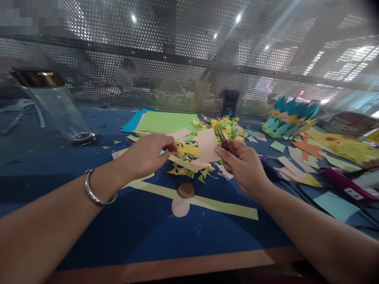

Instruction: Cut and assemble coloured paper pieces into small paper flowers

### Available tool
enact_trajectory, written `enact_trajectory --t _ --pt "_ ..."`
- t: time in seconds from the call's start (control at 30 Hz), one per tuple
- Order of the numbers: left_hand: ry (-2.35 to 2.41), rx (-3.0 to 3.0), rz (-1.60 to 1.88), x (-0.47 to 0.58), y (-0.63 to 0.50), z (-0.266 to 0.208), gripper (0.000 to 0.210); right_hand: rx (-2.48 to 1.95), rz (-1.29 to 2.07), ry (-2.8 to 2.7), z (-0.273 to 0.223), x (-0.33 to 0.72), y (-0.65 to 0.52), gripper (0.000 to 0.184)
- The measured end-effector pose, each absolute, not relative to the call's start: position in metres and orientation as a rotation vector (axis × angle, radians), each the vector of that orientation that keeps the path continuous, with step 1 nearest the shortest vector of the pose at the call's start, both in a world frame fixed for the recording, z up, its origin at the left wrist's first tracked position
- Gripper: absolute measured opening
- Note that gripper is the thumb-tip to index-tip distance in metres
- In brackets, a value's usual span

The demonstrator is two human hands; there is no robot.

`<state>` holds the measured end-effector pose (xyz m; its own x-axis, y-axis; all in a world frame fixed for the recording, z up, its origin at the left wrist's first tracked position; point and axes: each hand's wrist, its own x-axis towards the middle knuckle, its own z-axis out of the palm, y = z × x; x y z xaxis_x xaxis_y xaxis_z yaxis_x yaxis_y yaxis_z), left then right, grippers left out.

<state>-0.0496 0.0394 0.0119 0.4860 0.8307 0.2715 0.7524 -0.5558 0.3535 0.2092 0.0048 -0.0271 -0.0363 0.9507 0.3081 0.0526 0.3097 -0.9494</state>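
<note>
My right hand (244,165) is closed around a small pair of scissors (223,140), blades pointing up and away. A pale pink paper rectangle (207,146) stands upright at its thumb, pinched along the right edge. My left hand (155,152), a silver bangle on its wrist, hovers over the paper scraps with fingers curled down and thumb apart. Close under its fingertips lies a pale yellow-green strip (185,162); whether they touch is unclear. Nearer me, a long light-green strip (227,207) crosses the table beside a brown disc (186,190) and a pale pink paper circle (180,208).
Green paper sheets (171,121) lie behind the scrap pile (204,173). A glass bottle (59,106) stands far left. To the right are a paper crown (291,118), an orange cutout (308,148), a magenta power strip (340,183) and cables. Perforated metal panels (183,75) rise behind.
</note>
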Motion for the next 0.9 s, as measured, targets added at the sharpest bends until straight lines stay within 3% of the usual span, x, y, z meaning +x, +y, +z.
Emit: enact_trajectory --t 0.33,0.73,0.9 --pt "1.351 2.775 0.353 -0.055 0.057 0.004 0.027 -1.05 0.953 -1.345 -0.027 0.215 0.011 0.025" --pt "1.374 2.54 0.49 -0.051 0.067 -0.003 0.033 -1.354 0.536 -1.842 -0.027 0.228 0.022 0.03" --pt "1.255 2.213 0.684 -0.049 0.065 -0.004 0.02 -1.396 0.483 -1.787 -0.026 0.231 0.024 0.025"
